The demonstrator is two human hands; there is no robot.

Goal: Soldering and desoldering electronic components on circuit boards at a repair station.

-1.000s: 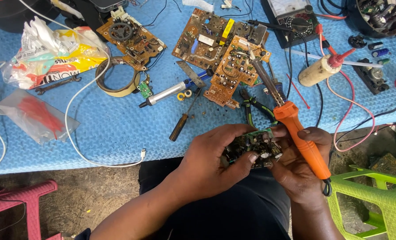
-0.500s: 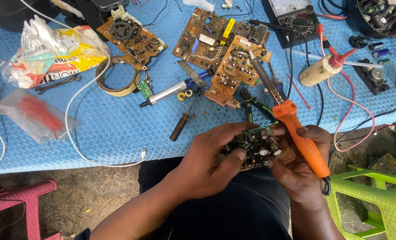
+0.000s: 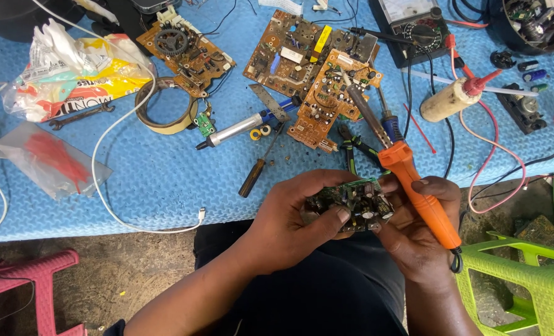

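My left hand [image 3: 295,218] grips a small green circuit board [image 3: 354,205] crowded with components, holding it over my lap just off the table's front edge. My right hand [image 3: 417,233] supports the board's right side and also holds an orange-handled soldering iron [image 3: 414,180]. The iron's metal tip [image 3: 364,106] points up and away over the table, not touching the small board. My thumb rests on the board's top face.
On the blue foam-covered table [image 3: 152,180] lie brown circuit boards [image 3: 314,68], a tape roll [image 3: 165,112], a screwdriver [image 3: 258,168], a desoldering pump [image 3: 239,129], plastic bags [image 3: 71,74], a multimeter [image 3: 414,25] and wires. A green stool [image 3: 526,280] stands right, a pink one [image 3: 28,280] left.
Both hands have drifted slightly down and nearer to me with the small board; the soldering iron stays in the right hand at much the same angle.
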